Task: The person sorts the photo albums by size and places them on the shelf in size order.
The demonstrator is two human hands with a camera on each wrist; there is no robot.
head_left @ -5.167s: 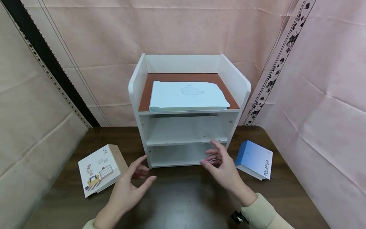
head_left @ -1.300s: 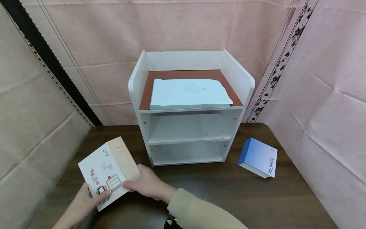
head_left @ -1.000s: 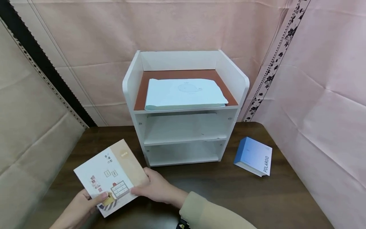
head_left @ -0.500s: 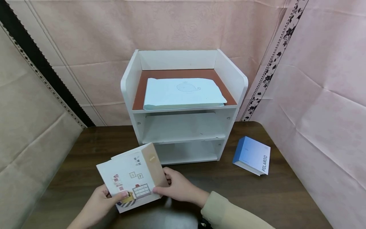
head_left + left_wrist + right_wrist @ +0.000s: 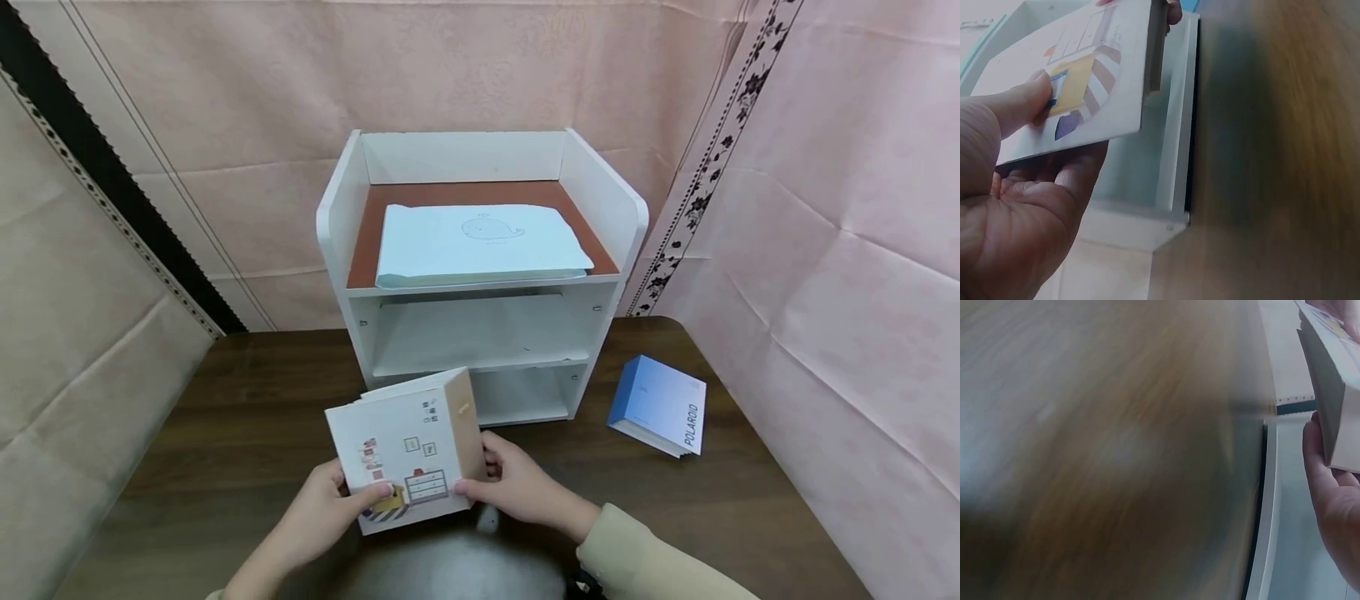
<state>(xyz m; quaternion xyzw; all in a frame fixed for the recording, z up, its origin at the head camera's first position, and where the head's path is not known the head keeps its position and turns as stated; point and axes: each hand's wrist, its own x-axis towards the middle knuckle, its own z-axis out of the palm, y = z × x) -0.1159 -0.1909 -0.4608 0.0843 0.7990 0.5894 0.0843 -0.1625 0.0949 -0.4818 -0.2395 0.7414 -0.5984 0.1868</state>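
A thick white album [image 5: 405, 450] with a beige spine and a furniture drawing on its cover is held tilted in front of the white shelf unit [image 5: 360, 333]. My left hand [image 5: 322, 508] grips its left lower edge, thumb on the cover and fingers behind. At the spine side, my right hand [image 5: 525, 487] holds it with the thumb on the front. In the left wrist view the left hand [image 5: 1029, 206] pinches the cover board, which stands a little apart from the pages. The right wrist view shows the right hand [image 5: 1338, 506] under the spine end.
A blue album [image 5: 660, 407] marked POLAROID lies on the dark wooden table [image 5: 247, 400] at right. Pale blue paper [image 5: 480, 242] with a whale drawing lies on the unit's brown top. Two lower shelves open toward me. Pink cloth [image 5: 480, 67] hangs behind and at the sides.
The white album, first lying on the table at left, has been picked up by both hands. Over the last second it has moved right, to the front of the shelf unit.
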